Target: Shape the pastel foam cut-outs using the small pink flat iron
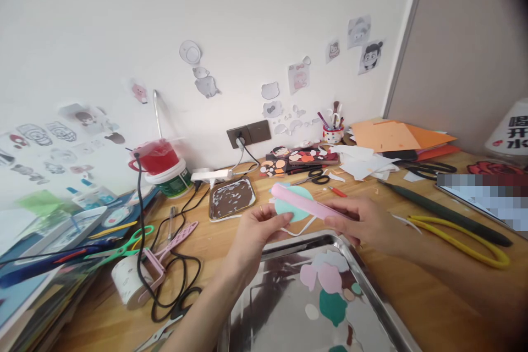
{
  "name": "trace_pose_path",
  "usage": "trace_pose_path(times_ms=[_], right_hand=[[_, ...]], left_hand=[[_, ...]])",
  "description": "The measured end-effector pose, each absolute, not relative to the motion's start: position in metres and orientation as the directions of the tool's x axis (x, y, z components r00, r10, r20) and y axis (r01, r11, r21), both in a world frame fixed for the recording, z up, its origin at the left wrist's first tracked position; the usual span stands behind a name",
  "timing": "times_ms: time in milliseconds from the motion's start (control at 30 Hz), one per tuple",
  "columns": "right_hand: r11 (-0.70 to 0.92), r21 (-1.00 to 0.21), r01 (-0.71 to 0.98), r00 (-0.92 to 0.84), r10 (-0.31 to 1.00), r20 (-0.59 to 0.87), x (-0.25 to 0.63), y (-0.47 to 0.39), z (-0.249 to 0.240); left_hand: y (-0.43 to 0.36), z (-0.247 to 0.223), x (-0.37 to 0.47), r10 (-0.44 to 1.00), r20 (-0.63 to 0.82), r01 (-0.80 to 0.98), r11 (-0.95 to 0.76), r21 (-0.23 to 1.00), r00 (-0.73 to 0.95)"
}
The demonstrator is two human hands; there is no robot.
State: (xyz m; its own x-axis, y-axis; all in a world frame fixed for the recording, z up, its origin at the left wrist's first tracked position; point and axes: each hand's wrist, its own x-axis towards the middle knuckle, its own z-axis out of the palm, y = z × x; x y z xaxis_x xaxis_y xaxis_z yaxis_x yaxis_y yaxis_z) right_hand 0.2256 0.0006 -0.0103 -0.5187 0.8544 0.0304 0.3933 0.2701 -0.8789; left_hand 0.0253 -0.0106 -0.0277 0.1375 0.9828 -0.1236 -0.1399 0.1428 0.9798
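Observation:
My left hand (264, 228) pinches the edge of a round mint-green disc (303, 198) above the far edge of the metal tray (276, 250). In my right hand (355, 217) is a pink rod-shaped tool (299, 199), its rounded end pointing left across the disc. I cannot make out what kind of tool it is. A thin white strip or cord (303, 228) hangs just below the disc. Cut-out shapes lie in the tray, among them a pink piece (330, 278) and a dark green piece (332, 307).
Scissors with black handles (317, 177) lie behind my hands. Green scissors (124, 247), a tape roller (132, 280) and black cables (185, 264) crowd the left. To the right are yellow-handled pliers or scissors (462, 245) and a phone (482, 203). A smaller tray (212, 206) stands behind.

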Motion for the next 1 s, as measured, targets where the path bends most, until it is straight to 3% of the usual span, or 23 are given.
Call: trace_pose_path(times_ms=[333, 633, 867, 1000], right_hand=[[0.273, -0.895, 0.354, -0.507, 0.860, 0.062, 0.226, 0.001, -0.018], [0.248, -0.922, 0.297, -0.393, 0.912, 0.118, 0.237, 0.017, -0.024], [0.255, -0.877, 0.406, -0.443, 0.895, 0.055, 0.230, 0.005, -0.011], [0.334, -0.819, 0.467, -0.469, 0.879, 0.091, 0.226, -0.001, -0.006]], left_hand=[[-0.011, -0.028, 0.024, 0.988, -0.117, -0.103, 0.128, 0.986, 0.104], [-0.007, -0.027, 0.020, 0.989, -0.142, -0.118, 0.147, 0.982, 0.049], [-0.008, -0.027, 0.022, 0.987, -0.152, -0.131, 0.159, 0.979, 0.059], [-0.010, -0.028, 0.025, 0.985, -0.153, -0.138, 0.164, 0.977, 0.083]])
